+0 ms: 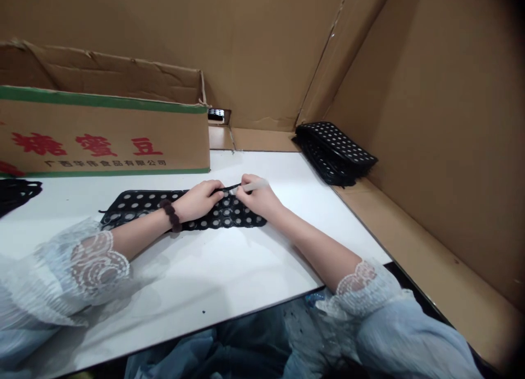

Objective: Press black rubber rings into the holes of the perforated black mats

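A long black strip with pale round dots (141, 199) lies flat on the white table (229, 275). My left hand (200, 200) rests on its upper edge right of the middle, fingers pressed on the strip and thumb beside them. Close by on the right, my right hand (259, 197) is closed round a pale, slim pen-like tool (255, 185), its tip at the strip's top edge. The strip's part beneath my left wrist and forearm is hidden.
An open cardboard box (102, 135) with red characters stands at the back left. Black cords (18, 194) lie at the left edge. Folded black dotted pieces (336, 149) are stacked at the back right, beside cardboard walls (443, 122).
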The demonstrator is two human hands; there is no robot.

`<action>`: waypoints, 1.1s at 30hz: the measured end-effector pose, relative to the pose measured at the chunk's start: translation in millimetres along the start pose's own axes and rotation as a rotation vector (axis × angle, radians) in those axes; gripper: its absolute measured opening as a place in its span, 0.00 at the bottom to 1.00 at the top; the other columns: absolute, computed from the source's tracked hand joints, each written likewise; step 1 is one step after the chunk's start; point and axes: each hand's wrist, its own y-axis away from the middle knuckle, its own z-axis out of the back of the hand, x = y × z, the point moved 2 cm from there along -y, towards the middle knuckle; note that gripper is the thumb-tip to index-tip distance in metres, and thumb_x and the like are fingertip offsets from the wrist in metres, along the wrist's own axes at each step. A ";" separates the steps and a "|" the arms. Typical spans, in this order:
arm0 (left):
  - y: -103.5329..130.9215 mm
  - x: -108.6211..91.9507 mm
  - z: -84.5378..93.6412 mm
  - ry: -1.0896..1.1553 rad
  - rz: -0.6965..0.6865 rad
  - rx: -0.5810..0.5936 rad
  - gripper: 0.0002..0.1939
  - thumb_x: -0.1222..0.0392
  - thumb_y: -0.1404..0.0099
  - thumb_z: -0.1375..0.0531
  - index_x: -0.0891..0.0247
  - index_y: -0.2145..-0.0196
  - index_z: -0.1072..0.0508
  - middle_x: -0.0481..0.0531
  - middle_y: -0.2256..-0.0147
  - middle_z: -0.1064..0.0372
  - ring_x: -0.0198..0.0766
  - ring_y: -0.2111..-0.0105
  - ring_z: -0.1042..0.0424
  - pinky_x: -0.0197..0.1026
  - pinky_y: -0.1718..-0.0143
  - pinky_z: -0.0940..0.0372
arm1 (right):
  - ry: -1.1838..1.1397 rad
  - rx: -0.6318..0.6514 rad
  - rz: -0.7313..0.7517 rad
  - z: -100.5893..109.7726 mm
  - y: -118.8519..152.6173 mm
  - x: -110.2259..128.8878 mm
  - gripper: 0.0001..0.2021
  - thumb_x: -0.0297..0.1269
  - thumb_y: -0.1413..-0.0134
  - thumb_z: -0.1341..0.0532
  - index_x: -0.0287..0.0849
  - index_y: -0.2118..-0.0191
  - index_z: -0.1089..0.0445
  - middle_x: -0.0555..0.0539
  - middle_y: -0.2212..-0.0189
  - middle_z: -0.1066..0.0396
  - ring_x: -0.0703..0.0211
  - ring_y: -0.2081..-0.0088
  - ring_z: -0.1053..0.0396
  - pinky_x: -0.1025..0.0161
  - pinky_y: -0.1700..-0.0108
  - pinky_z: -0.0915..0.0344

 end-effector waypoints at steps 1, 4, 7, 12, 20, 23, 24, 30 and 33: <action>-0.2 -0.4 -0.4 -0.024 -0.002 -0.014 0.12 0.56 0.40 0.55 0.63 0.68 0.36 0.52 0.67 0.34 0.41 0.64 0.36 0.41 0.60 0.42 | -0.093 0.055 -0.043 3.8 -0.7 -3.6 0.08 0.33 0.54 0.49 0.42 0.80 0.48 0.53 0.82 0.48 0.65 0.77 0.47 0.67 0.74 0.50; -0.1 -1.3 -1.2 -0.041 0.004 -0.030 0.13 0.56 0.40 0.56 0.64 0.69 0.37 0.53 0.68 0.35 0.41 0.65 0.36 0.41 0.61 0.42 | -0.284 0.230 -0.144 13.1 -0.9 -11.5 0.07 0.36 0.56 0.47 0.41 0.80 0.44 0.55 0.83 0.49 0.67 0.78 0.48 0.69 0.77 0.52; 0.3 -1.3 0.6 -0.012 0.015 0.006 0.14 0.54 0.40 0.56 0.64 0.67 0.36 0.52 0.68 0.35 0.40 0.66 0.36 0.40 0.63 0.42 | -0.357 0.341 -0.140 15.2 1.0 -11.6 0.06 0.35 0.58 0.45 0.41 0.80 0.43 0.56 0.83 0.48 0.68 0.78 0.48 0.69 0.77 0.52; -0.2 -3.7 7.5 0.013 0.016 0.179 0.15 0.50 0.44 0.49 0.63 0.65 0.35 0.49 0.69 0.33 0.39 0.69 0.35 0.38 0.68 0.42 | -0.343 0.241 -0.134 14.8 3.1 -7.2 0.06 0.32 0.59 0.45 0.40 0.81 0.43 0.56 0.84 0.49 0.68 0.78 0.50 0.70 0.78 0.53; 1.0 -1.0 5.4 -0.078 0.022 0.130 0.13 0.50 0.44 0.49 0.63 0.74 0.37 0.49 0.73 0.36 0.38 0.71 0.36 0.37 0.69 0.44 | -0.261 0.159 0.044 9.3 7.2 -2.6 0.07 0.33 0.55 0.48 0.41 0.80 0.45 0.55 0.83 0.50 0.68 0.78 0.50 0.69 0.76 0.52; 1.6 0.8 1.4 -0.059 0.060 0.104 0.11 0.52 0.44 0.49 0.63 0.75 0.39 0.48 0.73 0.37 0.38 0.71 0.37 0.38 0.69 0.44 | -0.146 0.076 0.149 3.2 10.2 1.9 0.08 0.31 0.54 0.48 0.41 0.80 0.48 0.54 0.81 0.47 0.67 0.76 0.47 0.68 0.73 0.50; 1.8 0.3 0.7 -0.058 0.071 0.087 0.11 0.52 0.44 0.49 0.63 0.76 0.39 0.48 0.74 0.37 0.38 0.71 0.37 0.38 0.69 0.45 | -0.112 0.048 0.168 1.4 11.1 3.5 0.08 0.30 0.54 0.49 0.41 0.80 0.49 0.53 0.80 0.47 0.66 0.75 0.47 0.68 0.72 0.49; 3.1 -6.0 1.0 -0.078 0.105 0.024 0.12 0.55 0.45 0.49 0.62 0.81 0.44 0.47 0.78 0.42 0.36 0.75 0.40 0.37 0.73 0.47 | 0.066 -0.011 0.139 -5.2 15.2 10.5 0.09 0.29 0.53 0.50 0.42 0.79 0.52 0.52 0.78 0.48 0.65 0.75 0.46 0.67 0.71 0.49; 3.4 -7.1 0.7 -0.031 0.117 0.022 0.12 0.55 0.46 0.49 0.62 0.81 0.45 0.46 0.78 0.43 0.35 0.76 0.42 0.37 0.74 0.47 | 0.116 -0.021 0.154 -8.4 17.6 13.2 0.08 0.29 0.52 0.51 0.43 0.78 0.51 0.52 0.77 0.48 0.64 0.73 0.46 0.67 0.71 0.48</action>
